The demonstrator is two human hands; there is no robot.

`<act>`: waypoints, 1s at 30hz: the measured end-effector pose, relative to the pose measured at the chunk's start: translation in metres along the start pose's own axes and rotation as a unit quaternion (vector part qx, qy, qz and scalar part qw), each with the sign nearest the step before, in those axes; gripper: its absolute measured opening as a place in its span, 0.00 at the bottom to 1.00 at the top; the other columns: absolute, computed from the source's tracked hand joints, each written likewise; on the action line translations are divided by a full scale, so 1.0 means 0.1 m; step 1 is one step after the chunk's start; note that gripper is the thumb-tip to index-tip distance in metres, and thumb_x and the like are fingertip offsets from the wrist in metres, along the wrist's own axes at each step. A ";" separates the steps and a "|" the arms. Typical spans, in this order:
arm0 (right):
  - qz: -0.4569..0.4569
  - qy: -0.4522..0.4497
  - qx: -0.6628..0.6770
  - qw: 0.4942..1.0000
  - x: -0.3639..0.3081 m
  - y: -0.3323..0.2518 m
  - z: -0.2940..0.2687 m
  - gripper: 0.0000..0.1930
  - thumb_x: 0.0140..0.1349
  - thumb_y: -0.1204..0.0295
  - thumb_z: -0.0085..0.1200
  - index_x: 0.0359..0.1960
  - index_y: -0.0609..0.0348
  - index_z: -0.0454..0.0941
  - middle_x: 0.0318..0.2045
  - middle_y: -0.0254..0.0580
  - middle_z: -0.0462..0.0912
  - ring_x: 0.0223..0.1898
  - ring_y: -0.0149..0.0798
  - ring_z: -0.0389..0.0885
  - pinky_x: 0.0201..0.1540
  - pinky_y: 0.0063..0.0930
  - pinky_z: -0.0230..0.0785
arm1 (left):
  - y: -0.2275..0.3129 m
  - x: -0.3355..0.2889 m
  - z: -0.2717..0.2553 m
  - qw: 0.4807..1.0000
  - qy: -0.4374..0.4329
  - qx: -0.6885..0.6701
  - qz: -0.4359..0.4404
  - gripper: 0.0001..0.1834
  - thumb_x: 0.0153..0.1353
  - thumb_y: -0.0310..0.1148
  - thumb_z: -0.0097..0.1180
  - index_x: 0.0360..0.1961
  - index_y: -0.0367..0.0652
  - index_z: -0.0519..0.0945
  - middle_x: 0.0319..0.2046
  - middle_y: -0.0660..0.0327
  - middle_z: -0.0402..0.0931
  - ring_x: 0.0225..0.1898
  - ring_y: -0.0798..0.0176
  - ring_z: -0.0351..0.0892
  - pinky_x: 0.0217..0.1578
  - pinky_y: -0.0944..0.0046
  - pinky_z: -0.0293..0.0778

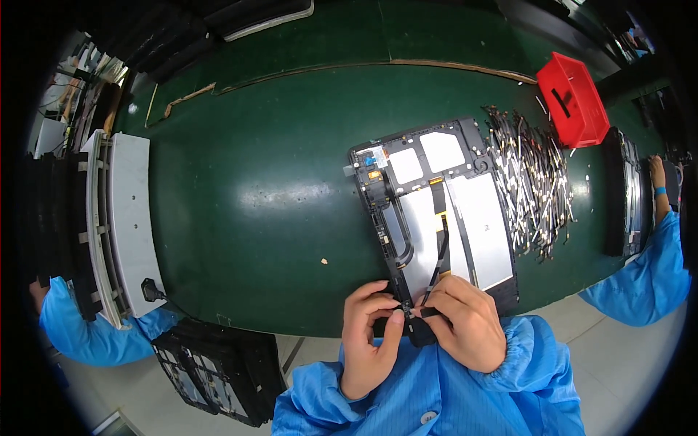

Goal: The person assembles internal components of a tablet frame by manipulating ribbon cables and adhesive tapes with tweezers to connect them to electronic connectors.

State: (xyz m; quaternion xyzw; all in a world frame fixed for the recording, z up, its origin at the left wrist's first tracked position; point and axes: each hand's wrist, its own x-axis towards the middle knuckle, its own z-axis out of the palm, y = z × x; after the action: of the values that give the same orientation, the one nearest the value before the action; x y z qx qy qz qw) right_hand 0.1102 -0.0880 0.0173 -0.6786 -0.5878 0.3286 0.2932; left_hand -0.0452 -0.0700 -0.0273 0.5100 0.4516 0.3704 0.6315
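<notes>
An opened tablet back frame with silver plates and black borders lies on the green table, its near end at the table's front edge. A thin black flex strip runs down its middle toward my hands. My left hand presses its thumb and forefinger at the frame's near edge. My right hand pinches the lower end of the black strip just beside the left fingertips. Both hands touch at the same spot on the frame.
A heap of thin metal and black strips lies right of the frame, a red bin behind it. Black trays stack below the table's edge at left. White racks stand far left. Blue-sleeved co-workers sit at both sides.
</notes>
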 end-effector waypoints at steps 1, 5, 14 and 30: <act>-0.005 0.003 -0.001 1.000 -0.01 0.02 0.01 0.07 0.45 0.82 0.58 0.28 0.65 0.77 0.28 0.43 0.73 0.30 0.46 0.76 0.31 0.35 0.70 | 0.00 0.00 0.00 1.000 0.000 -0.001 0.000 0.11 0.58 0.18 0.53 0.43 0.33 0.71 0.53 0.52 0.63 0.44 0.65 0.74 0.43 0.69 0.75; -0.012 0.017 -0.010 1.000 -0.03 0.01 0.03 0.09 0.44 0.81 0.59 0.30 0.65 0.77 0.29 0.43 0.72 0.30 0.46 0.76 0.30 0.36 0.70 | -0.01 0.00 0.02 0.999 0.007 0.024 0.022 0.11 0.58 0.18 0.54 0.42 0.33 0.71 0.52 0.52 0.63 0.44 0.65 0.74 0.43 0.69 0.75; -0.021 0.045 -0.010 0.999 -0.04 0.03 0.08 0.09 0.43 0.81 0.60 0.29 0.64 0.77 0.26 0.42 0.73 0.29 0.46 0.75 0.30 0.35 0.69 | -0.01 0.03 0.01 0.998 -0.003 0.043 0.035 0.14 0.55 0.14 0.55 0.43 0.31 0.69 0.53 0.53 0.61 0.43 0.66 0.76 0.44 0.70 0.74; -0.085 0.006 0.004 0.996 -0.04 0.02 -0.04 0.07 0.50 0.76 0.58 0.31 0.61 0.75 0.28 0.42 0.73 0.29 0.47 0.77 0.30 0.36 0.70 | 0.11 0.11 -0.09 0.998 -0.048 0.024 -0.041 0.11 0.55 0.16 0.57 0.40 0.33 0.73 0.50 0.55 0.62 0.46 0.64 0.75 0.48 0.68 0.74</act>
State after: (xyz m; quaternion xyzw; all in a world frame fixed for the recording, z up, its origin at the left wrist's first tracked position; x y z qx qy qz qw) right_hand 0.1141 -0.0927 0.0187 -0.6267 -0.6407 0.3007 0.3261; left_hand -0.0505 -0.0545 -0.0191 0.5232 0.4499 0.3084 0.6547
